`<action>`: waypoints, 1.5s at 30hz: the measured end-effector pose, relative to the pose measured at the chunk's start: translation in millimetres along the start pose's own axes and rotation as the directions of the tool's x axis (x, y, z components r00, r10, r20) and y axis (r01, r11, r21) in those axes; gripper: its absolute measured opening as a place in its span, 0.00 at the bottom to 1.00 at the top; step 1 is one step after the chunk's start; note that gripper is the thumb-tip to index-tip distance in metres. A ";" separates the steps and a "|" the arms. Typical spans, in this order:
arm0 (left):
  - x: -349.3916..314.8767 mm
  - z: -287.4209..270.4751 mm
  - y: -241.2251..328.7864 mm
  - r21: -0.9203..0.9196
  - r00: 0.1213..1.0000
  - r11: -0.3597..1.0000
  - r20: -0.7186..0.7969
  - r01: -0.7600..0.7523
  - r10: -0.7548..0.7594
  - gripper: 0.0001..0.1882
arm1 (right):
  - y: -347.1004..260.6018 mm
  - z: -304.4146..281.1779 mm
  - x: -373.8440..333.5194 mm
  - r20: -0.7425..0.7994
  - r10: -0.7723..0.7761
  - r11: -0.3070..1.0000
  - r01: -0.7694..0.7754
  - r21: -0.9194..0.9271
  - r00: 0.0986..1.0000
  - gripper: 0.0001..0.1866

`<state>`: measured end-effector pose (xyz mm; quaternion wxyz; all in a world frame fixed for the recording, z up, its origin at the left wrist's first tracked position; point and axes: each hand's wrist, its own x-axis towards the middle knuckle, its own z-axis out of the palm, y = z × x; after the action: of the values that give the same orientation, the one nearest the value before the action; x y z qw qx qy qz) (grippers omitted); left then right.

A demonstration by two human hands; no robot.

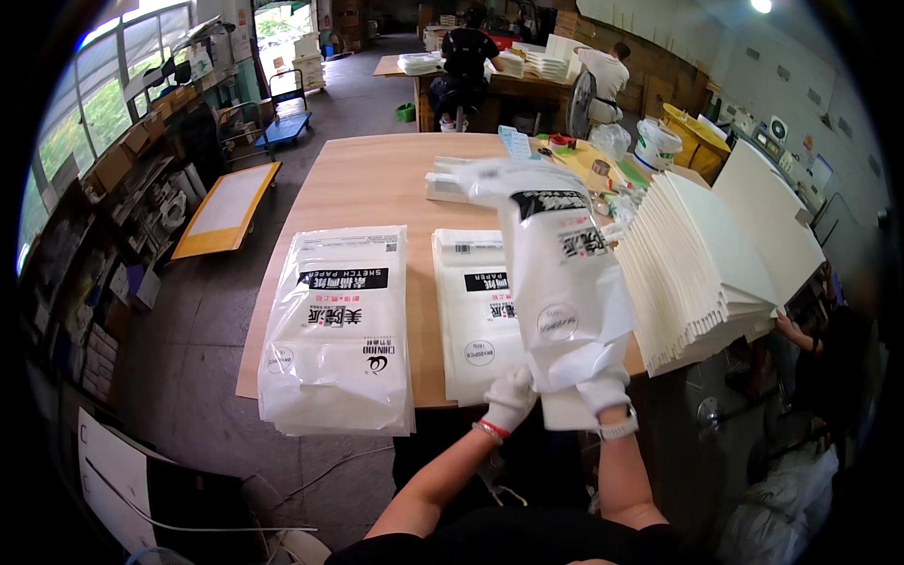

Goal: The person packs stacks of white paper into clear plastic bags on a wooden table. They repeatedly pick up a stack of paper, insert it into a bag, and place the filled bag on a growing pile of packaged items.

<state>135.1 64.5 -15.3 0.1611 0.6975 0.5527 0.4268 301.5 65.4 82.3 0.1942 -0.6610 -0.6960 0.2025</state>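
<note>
A clear plastic bag (574, 311) printed in black and red is lifted and tilted over the table's near edge, its far end raised. White paper (569, 412) pokes out of its near end. My left hand (509, 399), in a white glove, is closed on the bag's near left corner. My right hand (604, 388), also gloved, grips the paper at the near right corner; plastic partly covers its fingers. Behind the raised bag, a pile of similar printed bags (468, 325) lies partly hidden. To the left is another pile of printed bags (334, 330), overhanging the front edge.
A leaning stack of white sheets (683, 273) stands on the table's right side. Further back are a white packet (444, 185), a jar (598, 174) and a white bucket (656, 141). A person's hand (786, 326) touches the sheets at right. Two people work at a far table.
</note>
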 end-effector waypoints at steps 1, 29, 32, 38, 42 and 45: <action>-19.6 7.8 6.5 -0.075 0.998 0.997 0.065 -0.002 0.007 0.08 | 12.1 6.0 4.6 -0.027 -0.001 0.997 -0.001 -0.074 1.000 0.25; -136.9 -19.8 -56.9 -0.150 0.922 0.945 -0.219 0.291 -0.319 0.08 | 112.9 65.6 -94.2 0.020 -0.475 0.877 0.475 -0.069 0.880 0.10; -146.7 -29.5 -58.3 -0.093 0.949 0.951 -0.090 0.295 -0.303 0.08 | 153.1 59.2 -98.7 0.075 0.014 0.952 -0.036 0.303 0.997 0.05; -107.0 -61.5 -4.8 -0.039 0.998 0.999 0.057 -0.028 0.030 0.19 | 259.8 70.8 -20.8 -0.204 0.489 0.850 -0.410 0.332 0.848 0.24; -53.1 -19.9 27.2 -0.348 0.954 0.937 0.292 0.037 0.070 0.11 | 263.5 45.9 -4.9 0.121 0.482 0.691 -0.462 0.556 0.868 0.20; -8.2 36.7 51.3 -0.469 0.752 0.656 0.615 0.591 -0.238 0.06 | 250.5 36.0 -0.8 0.086 0.417 0.610 -0.348 0.712 0.905 0.17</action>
<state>195.7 48.9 -4.4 0.6223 0.5331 0.4611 0.3404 492.9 74.7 -83.0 0.4171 -0.6748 -0.3957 0.4627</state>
